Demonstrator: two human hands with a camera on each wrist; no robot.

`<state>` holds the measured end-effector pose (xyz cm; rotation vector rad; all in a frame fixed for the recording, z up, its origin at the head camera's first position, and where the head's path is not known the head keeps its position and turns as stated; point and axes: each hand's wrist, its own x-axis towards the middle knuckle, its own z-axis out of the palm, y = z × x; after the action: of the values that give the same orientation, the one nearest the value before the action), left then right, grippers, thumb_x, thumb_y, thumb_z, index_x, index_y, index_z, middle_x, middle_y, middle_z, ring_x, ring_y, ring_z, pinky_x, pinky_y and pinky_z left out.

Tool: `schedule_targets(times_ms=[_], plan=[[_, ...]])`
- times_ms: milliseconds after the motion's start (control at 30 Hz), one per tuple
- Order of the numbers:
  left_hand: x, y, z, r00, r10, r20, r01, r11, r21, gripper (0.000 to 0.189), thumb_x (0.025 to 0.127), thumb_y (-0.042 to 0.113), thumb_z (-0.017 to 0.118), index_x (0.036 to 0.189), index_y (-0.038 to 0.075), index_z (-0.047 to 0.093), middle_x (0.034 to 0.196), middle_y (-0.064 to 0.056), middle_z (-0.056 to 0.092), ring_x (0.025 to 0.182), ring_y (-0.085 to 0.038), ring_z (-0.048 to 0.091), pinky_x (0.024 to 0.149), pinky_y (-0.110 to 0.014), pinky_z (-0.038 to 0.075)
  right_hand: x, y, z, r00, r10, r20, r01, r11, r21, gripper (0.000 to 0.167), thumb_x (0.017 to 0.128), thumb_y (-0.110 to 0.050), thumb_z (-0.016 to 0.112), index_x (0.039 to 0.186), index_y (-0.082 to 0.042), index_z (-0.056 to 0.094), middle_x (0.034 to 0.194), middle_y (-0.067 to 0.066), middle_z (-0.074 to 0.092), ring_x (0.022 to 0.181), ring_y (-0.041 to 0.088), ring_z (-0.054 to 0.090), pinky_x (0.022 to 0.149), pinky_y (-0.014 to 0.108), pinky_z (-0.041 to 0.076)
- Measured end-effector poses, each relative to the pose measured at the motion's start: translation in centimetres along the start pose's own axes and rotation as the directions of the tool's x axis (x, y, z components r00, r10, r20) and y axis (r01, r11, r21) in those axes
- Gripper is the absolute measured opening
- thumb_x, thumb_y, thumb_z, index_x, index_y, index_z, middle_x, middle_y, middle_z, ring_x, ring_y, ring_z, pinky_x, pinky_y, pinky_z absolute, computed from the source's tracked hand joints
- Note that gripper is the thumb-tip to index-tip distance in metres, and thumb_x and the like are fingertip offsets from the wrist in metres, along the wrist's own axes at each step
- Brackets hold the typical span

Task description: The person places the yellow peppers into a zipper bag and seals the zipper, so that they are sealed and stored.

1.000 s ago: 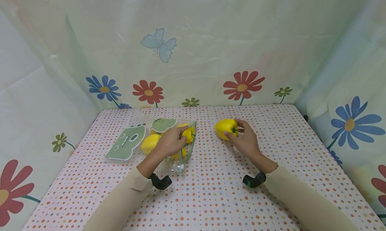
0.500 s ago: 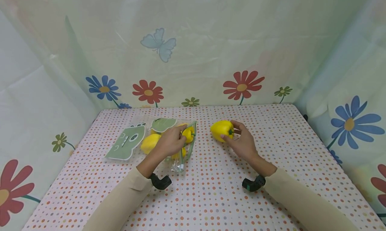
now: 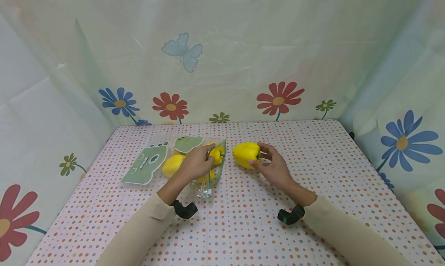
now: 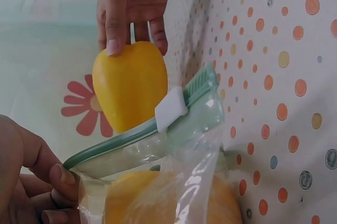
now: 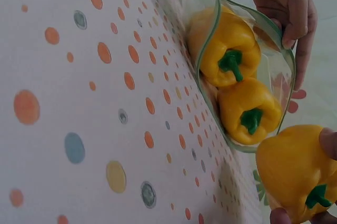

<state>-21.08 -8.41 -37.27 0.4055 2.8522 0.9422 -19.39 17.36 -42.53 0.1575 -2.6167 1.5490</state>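
Note:
A clear zip bag (image 3: 140, 168) with green cartoon print lies left of centre on the table. My left hand (image 3: 197, 163) pinches the green rim of its mouth, which gapes toward the right. Two yellow bell peppers (image 5: 231, 50) with green stems show inside the mouth in the right wrist view. Farther in lies a smooth yellow rounded thing (image 3: 173, 165); its kind is unclear. My right hand (image 3: 277, 172) holds another yellow bell pepper (image 3: 245, 155) by its stem end, a short way right of the mouth. A white slider (image 4: 171, 109) sits on the zip.
Dotted cloth (image 3: 240, 223) covers the table. A flowered curtain (image 3: 222, 65) hangs behind it and along both sides. Each wrist wears a black camera mount (image 3: 185, 210).
My right hand has carried its yellow bell pepper leftward and slightly nearer to me, closer to the bag's mouth. My left hand and the bag have stayed in place.

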Motion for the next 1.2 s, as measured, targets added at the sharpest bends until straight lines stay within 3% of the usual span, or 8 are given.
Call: schedule_targets(times_ms=[167,300,567,667,800,1200], plan=[[0.1,-0.7,-0.1,1.0,-0.008,0.018,0.01,0.994,-0.108,0.055,0.092,0.015,0.049,0.146,0.012,0.048,0.049,0.004,0.034,0.039,-0.012,0.03,0.038,-0.022,0.026,-0.2,-0.3,0.7,0.998,-0.024,0.057,0.02,0.998,0.063,0.071,0.09,-0.024,0.071,0.149,-0.008,0.036,0.149,0.016,0.043,0.132,0.036,0.05,0.1,0.047,0.05],[0.0,-1.4,-0.3,0.998,-0.042,0.047,0.052,0.97,-0.236,0.052,0.094,0.016,0.046,0.146,0.016,0.049,0.05,0.003,0.034,0.039,-0.013,0.029,0.038,-0.023,0.027,-0.4,-0.3,1.3,0.994,-0.038,0.105,0.026,0.992,0.12,0.07,0.09,-0.02,0.071,0.148,-0.008,0.035,0.151,0.015,0.042,0.133,0.035,0.05,0.101,0.045,0.05],[0.6,-2.9,-0.9,0.993,-0.094,0.068,0.114,0.901,-0.419,0.047,0.097,0.015,0.045,0.142,0.019,0.054,0.066,-0.003,0.053,0.049,-0.015,0.031,0.047,-0.023,0.03,-0.9,-0.6,2.3,0.981,-0.049,0.188,0.013,0.982,0.188,0.069,0.09,-0.012,0.07,0.148,-0.006,0.033,0.155,0.016,0.035,0.138,0.037,0.044,0.104,0.043,0.048],[0.9,-3.5,-1.1,0.987,-0.134,0.085,0.159,0.853,-0.497,0.046,0.097,0.015,0.044,0.141,0.019,0.056,0.066,-0.004,0.053,0.049,-0.015,0.03,0.048,-0.023,0.029,-1.0,-0.8,2.4,0.979,-0.043,0.201,0.004,0.982,0.19,0.068,0.09,-0.01,0.069,0.148,-0.006,0.033,0.155,0.016,0.036,0.138,0.037,0.044,0.103,0.042,0.049],[1.0,-3.9,-1.3,0.984,-0.146,0.107,0.18,0.813,-0.554,0.046,0.098,0.014,0.044,0.143,0.016,0.054,0.062,-0.002,0.049,0.047,-0.015,0.03,0.048,-0.023,0.029,-1.1,-0.9,2.6,0.974,-0.031,0.224,-0.015,0.979,0.203,0.068,0.09,-0.009,0.069,0.148,-0.007,0.033,0.154,0.016,0.036,0.137,0.038,0.045,0.102,0.04,0.05],[0.7,-4.0,-1.4,0.983,-0.157,0.091,0.181,0.811,-0.556,0.046,0.098,0.012,0.043,0.142,0.017,0.055,0.063,-0.002,0.048,0.05,-0.015,0.033,0.051,-0.023,0.031,-1.1,-0.8,3.3,0.969,0.017,0.247,-0.064,0.981,0.181,0.071,0.089,-0.006,0.069,0.149,-0.009,0.031,0.154,0.015,0.036,0.138,0.037,0.044,0.097,0.031,0.053]])
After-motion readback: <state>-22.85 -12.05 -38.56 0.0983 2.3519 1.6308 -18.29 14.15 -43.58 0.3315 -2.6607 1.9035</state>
